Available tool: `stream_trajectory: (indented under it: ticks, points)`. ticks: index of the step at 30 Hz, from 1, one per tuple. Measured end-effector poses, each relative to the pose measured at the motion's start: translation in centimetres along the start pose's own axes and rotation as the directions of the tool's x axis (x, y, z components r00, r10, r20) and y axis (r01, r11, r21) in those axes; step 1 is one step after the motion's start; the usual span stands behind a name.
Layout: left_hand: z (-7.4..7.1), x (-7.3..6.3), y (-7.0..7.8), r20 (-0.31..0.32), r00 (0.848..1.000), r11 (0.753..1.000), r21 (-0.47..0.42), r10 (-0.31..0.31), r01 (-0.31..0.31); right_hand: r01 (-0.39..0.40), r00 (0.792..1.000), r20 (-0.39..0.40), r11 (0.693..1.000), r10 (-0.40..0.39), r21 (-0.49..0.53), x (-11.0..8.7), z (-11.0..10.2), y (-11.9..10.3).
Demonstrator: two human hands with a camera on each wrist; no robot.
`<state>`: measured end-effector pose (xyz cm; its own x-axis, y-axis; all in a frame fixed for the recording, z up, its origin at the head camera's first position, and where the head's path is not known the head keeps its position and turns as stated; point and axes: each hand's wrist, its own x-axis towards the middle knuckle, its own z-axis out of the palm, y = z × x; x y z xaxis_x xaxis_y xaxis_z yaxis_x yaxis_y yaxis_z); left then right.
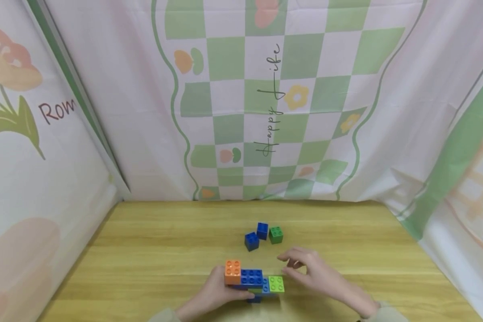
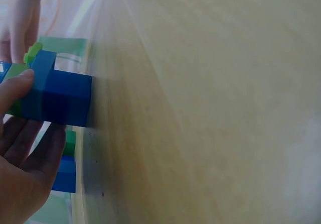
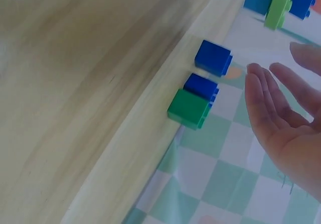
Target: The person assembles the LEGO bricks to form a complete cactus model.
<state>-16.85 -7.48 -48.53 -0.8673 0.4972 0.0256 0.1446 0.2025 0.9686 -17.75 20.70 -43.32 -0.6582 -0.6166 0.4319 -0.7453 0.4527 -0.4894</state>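
My left hand (image 1: 211, 293) grips a joined stack of toy building bricks (image 1: 252, 277), thumb on the near side. An orange brick (image 1: 232, 272) sits at its left end and a lime-green brick (image 1: 276, 284) at its right, with blue bricks between and below. In the left wrist view, the thumb presses against a green brick and a blue brick (image 2: 67, 97) forms the bottom. Just right of the stack, my right hand (image 1: 315, 275) hovers with fingers loosely bent and nothing between them. Its palm and separated fingertips show in the right wrist view.
Beyond the hands, two loose blue bricks (image 1: 251, 241) and a green brick (image 1: 276, 235) lie close together on the wooden table (image 1: 165, 241). A patterned curtain (image 1: 225, 98) hangs behind the table's far edge, with more cloth at both sides.
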Motion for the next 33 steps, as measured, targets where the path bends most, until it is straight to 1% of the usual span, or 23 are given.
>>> stream_trajectory:
  ticks: [5, 9, 11, 16, 23, 28, 33]
  points:
    - [0.1, -0.1, 0.0, -0.002, 0.999, 0.999, 0.002, 0.035, -0.035, -0.052, 0.998, -0.04, 0.999, 0.052, 0.0, 0.6, -0.1, 1.3]
    - [0.1, -0.1, 0.1, -0.006, 0.999, 0.999, 0.01, 0.038, -0.038, -0.098, 0.993, -0.067, 0.995, 0.099, 0.009, 1.0, -0.1, 2.3]
    - [0.1, -0.2, 0.1, -0.007, 0.999, 0.999, 0.008, 0.032, -0.032, -0.127, 0.988, -0.084, 0.992, 0.127, 0.006, 1.2, -0.1, 2.8]
    - [0.0, -0.2, 0.2, -0.009, 0.999, 0.999, 0.001, 0.038, -0.038, -0.214, 0.973, -0.096, 0.977, 0.212, -0.008, 1.9, -0.1, 4.0]
    - [0.0, -0.2, 0.2, -0.007, 1.0, 1.0, -0.01, 0.023, -0.023, -0.265, 0.959, -0.108, 0.964, 0.261, -0.023, 2.7, 0.3, 5.3]
    - [0.1, -0.2, 0.2, 0.01, 1.0, 0.999, -0.03, 0.02, -0.019, -0.307, 0.949, -0.099, 0.95, 0.3, -0.056, 3.0, 0.4, 5.9]
    - [0.1, -0.1, 0.2, 0.014, 1.0, 0.999, -0.045, 0.006, -0.005, -0.333, 0.941, -0.094, 0.941, 0.326, -0.06, 3.4, 0.6, 6.7]
